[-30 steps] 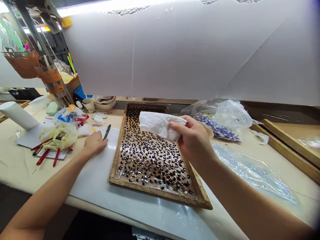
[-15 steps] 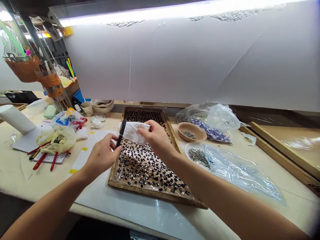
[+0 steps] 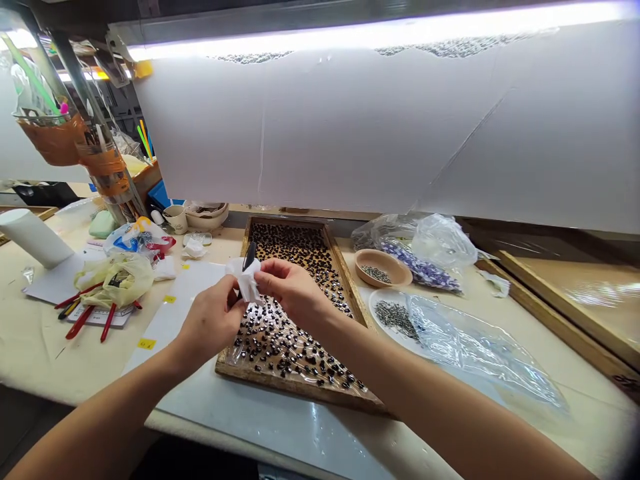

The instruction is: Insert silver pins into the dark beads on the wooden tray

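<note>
A slim black pen-shaped tool (image 3: 250, 255) stands nearly upright in my left hand (image 3: 213, 320), its lower end hidden by the fingers. My right hand (image 3: 290, 287) pinches a crumpled white tissue (image 3: 250, 283), which is folded round the middle of the tool. Both hands are close together above a wooden-framed tray (image 3: 300, 387). Many small shiny black pieces (image 3: 285, 340) are spread over the tray's plastic-covered bottom.
To the right are a tan bowl (image 3: 400, 270), a white dish (image 3: 383, 300) with small dark bits, and clear plastic bags (image 3: 490, 353). Red-handled tools (image 3: 80, 323) and a yellowish bag (image 3: 137, 277) lie left. A white panel (image 3: 350, 133) hangs behind.
My right hand has drawn the tissue left and a little down, and it now wraps the black tool instead of hanging stretched beside it. My left hand has shifted slightly.
</note>
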`<state>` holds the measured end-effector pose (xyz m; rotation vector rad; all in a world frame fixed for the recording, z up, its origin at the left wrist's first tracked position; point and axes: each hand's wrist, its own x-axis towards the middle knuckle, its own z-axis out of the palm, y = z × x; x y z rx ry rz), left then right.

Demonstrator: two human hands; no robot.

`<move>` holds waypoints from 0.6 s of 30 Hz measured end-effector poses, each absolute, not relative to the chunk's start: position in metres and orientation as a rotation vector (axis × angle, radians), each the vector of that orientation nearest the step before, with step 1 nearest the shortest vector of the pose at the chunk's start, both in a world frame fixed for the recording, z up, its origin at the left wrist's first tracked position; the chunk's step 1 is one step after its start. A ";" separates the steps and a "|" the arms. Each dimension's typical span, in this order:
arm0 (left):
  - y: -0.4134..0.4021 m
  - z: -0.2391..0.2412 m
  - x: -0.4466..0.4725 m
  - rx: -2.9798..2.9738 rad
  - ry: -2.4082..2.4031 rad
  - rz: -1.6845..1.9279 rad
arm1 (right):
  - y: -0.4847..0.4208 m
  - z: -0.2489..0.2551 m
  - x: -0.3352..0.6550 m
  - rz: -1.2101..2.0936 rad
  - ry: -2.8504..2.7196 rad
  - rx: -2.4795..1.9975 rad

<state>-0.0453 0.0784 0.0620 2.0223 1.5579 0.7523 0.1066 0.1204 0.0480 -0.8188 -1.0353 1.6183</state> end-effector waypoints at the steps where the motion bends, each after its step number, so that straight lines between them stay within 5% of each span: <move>1: 0.076 0.062 -0.044 2.056 1.577 0.749 | 0.120 0.048 0.105 1.580 -1.051 -0.830; 18: 0.069 0.060 -0.048 1.587 1.200 0.745 | 0.124 0.041 0.120 1.520 -1.225 -0.808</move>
